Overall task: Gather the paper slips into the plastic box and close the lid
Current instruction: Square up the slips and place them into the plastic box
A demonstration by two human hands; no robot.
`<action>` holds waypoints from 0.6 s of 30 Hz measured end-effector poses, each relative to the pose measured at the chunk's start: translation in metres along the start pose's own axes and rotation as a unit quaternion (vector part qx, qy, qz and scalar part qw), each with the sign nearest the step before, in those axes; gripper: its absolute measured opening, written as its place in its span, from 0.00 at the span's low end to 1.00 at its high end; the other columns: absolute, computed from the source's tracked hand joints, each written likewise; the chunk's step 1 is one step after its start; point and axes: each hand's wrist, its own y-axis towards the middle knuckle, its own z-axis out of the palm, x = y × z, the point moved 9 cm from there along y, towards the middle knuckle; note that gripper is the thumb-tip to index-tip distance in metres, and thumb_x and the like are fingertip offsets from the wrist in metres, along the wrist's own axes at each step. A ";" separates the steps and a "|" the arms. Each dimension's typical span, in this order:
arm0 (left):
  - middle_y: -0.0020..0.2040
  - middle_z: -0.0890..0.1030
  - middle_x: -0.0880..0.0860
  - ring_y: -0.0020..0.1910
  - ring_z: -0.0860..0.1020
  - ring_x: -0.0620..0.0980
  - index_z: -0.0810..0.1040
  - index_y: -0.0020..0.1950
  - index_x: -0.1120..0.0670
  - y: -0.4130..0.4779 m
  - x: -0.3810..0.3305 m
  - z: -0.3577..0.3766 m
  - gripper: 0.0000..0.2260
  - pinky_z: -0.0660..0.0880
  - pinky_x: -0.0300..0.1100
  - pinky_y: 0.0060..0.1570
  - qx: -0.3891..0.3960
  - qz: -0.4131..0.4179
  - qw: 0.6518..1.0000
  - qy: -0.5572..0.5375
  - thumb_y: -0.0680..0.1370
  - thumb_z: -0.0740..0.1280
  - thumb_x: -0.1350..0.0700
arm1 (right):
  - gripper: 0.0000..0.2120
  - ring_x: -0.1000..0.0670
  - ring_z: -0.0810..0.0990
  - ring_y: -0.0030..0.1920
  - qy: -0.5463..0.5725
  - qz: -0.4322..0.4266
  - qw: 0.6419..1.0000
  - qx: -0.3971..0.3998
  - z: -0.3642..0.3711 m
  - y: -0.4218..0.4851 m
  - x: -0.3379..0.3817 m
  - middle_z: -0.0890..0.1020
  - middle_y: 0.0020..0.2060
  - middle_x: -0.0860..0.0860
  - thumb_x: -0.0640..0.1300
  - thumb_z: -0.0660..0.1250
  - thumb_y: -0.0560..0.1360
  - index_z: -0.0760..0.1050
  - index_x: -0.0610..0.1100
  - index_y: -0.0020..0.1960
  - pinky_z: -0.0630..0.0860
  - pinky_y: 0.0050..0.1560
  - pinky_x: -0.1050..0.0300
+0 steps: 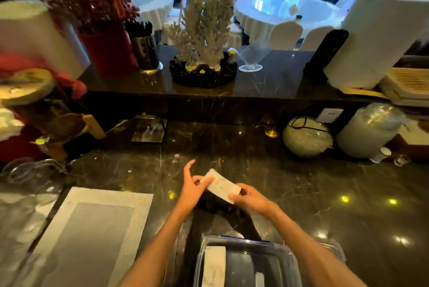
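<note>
Both hands are out over the dark marble counter [301, 193] with a paper slip [223, 186] held between them. The right hand [251, 198] pinches its near corner, and the left hand [192, 185] grips the far end with thumb and a finger, other fingers spread loose. The clear plastic box [246, 261] sits open just below the forearms, with a slip [213, 265] already lying inside. A grey placemat [92, 228] is off to the left.

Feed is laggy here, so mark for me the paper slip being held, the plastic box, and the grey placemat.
paper slip [222, 186], head view, middle of its face.
plastic box [243, 241], head view, far rim.
grey placemat [92, 224], head view, darker centre panel.
</note>
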 end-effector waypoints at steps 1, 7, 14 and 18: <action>0.48 0.82 0.56 0.52 0.81 0.54 0.54 0.74 0.46 -0.006 -0.006 -0.001 0.32 0.76 0.53 0.59 -0.025 -0.008 0.997 -0.066 0.77 0.69 0.58 | 0.19 0.46 0.79 0.54 0.044 -0.004 0.999 -0.004 0.002 -0.015 0.008 0.79 0.60 0.41 0.43 0.68 0.78 0.71 0.39 0.67 0.77 0.54 0.53; 0.57 0.82 0.55 0.49 0.84 0.45 0.70 0.67 0.54 -0.088 0.024 0.046 0.15 0.80 0.37 0.40 -0.006 -0.051 0.991 -0.123 0.81 0.62 0.53 | 0.15 0.50 0.80 0.41 0.281 0.039 0.958 -0.049 0.062 -0.110 -0.015 0.84 0.47 0.45 0.45 0.68 0.78 0.74 0.41 0.62 0.80 0.46 0.55; 0.63 0.78 0.54 0.54 0.80 0.46 0.65 0.72 0.52 -0.150 0.045 0.055 0.17 0.78 0.36 0.43 0.030 -0.064 0.997 -0.020 0.83 0.56 0.51 | 0.35 0.46 0.69 0.73 0.280 0.037 0.954 -0.106 0.058 -0.151 -0.057 0.65 0.76 0.47 0.67 0.53 0.77 0.55 0.50 0.79 0.67 0.71 0.49; 0.65 0.74 0.47 0.56 0.77 0.39 0.59 0.75 0.44 -0.186 0.052 0.108 0.19 0.76 0.32 0.46 0.122 -0.068 0.990 0.025 0.83 0.51 0.46 | 0.34 0.46 0.81 0.60 0.290 0.022 0.949 -0.121 0.066 -0.154 -0.045 0.80 0.63 0.46 0.70 0.52 0.73 0.66 0.52 0.72 0.78 0.62 0.45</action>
